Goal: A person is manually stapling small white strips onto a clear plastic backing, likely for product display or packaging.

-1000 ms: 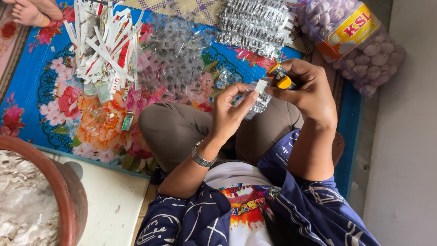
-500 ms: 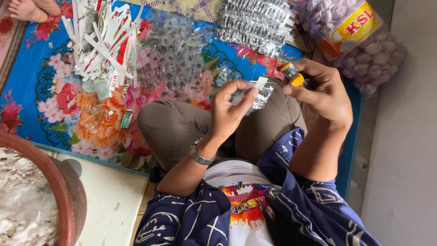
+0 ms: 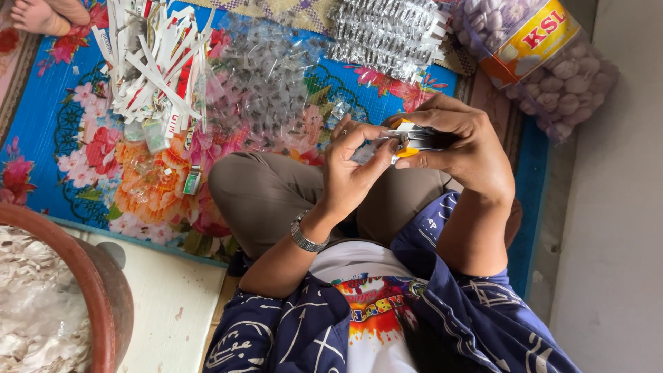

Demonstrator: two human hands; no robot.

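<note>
My left hand (image 3: 352,173), with a metal watch on its wrist, pinches a small clear packet (image 3: 364,152) above my crossed legs. My right hand (image 3: 473,148) is closed around a yellow and silver stapler (image 3: 409,140). The stapler's mouth points left and meets the packet's top edge between my left fingertips. Both hands touch over my lap. Whether the packet holds anything is too small to tell.
On the blue flowered mat (image 3: 76,138) lie a heap of white paper strips (image 3: 148,62), a spread of clear little packets (image 3: 269,76) and strings of silvery packets (image 3: 387,31). A large bag of white lumps (image 3: 552,69) sits far right. A clay bowl (image 3: 103,290) stands near left; another person's foot (image 3: 38,14) is top left.
My right hand has brought the stapler down and left onto the packet. My left hand has stayed over my lap and kept hold of the packet.
</note>
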